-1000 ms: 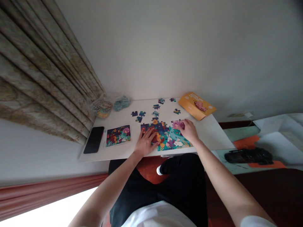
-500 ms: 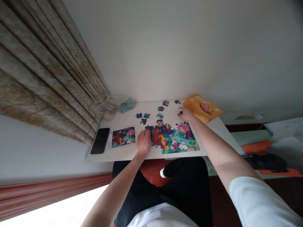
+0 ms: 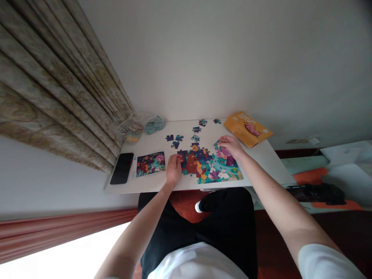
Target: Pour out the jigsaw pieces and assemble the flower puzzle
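A partly joined jigsaw puzzle (image 3: pixel 215 167) with rabbits and a brown bear lies near the front of the white table. My left hand (image 3: pixel 174 169) rests at its left border, fingers stretched out and touching the edge. Over the upper right corner of the picture, my right hand (image 3: pixel 231 147) pinches a teal puzzle piece (image 3: pixel 216 144); the fingers partly cover it. Several loose pieces lie behind the puzzle, among them a dark blue piece (image 3: pixel 169 137) and a teal piece (image 3: pixel 195 138). A printed reference picture (image 3: pixel 150 164) lies left of my left hand.
A black phone (image 3: pixel 122 168) lies at the table's left end. Clear bags of pieces (image 3: pixel 132 130) stand at the back left by the curtain (image 3: pixel 66 77). At the back right, an orange pouch (image 3: pixel 248 130) lies near the wall.
My right hand has come back toward me from the rear of the table to the puzzle's upper right corner, carrying a piece. My left hand has stayed at the left edge.
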### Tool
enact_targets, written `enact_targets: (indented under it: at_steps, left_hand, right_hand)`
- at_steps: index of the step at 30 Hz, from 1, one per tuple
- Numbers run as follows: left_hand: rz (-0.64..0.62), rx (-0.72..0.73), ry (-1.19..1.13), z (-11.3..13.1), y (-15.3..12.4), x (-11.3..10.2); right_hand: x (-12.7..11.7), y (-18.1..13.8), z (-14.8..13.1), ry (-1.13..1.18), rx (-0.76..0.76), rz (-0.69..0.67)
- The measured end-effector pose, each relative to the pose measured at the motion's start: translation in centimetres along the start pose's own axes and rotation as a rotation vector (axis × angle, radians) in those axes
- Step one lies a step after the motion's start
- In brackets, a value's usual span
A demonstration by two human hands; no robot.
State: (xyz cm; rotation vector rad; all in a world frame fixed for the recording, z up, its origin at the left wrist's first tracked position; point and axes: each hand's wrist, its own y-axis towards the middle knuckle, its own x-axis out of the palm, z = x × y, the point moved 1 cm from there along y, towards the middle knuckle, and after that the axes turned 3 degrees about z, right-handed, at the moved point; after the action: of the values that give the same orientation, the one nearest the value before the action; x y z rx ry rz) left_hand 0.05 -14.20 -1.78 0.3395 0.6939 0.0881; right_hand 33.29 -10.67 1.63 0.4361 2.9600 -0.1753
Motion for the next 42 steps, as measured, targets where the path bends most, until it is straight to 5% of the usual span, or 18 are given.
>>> enact_targets:
  at_steps: [9, 42]
  left_hand:
    - [0.033, -0.066, -0.083, -0.6, -0.5, -0.2]
    - [0.163, -0.173, -0.276, -0.5, -0.5, -0.5]
  right_hand:
    - [0.2, -7.1, 1.1, 0.077, 0.158, 0.061]
    - [-1.2, -7.1, 0.0, 0.324, 0.179, 0.13]
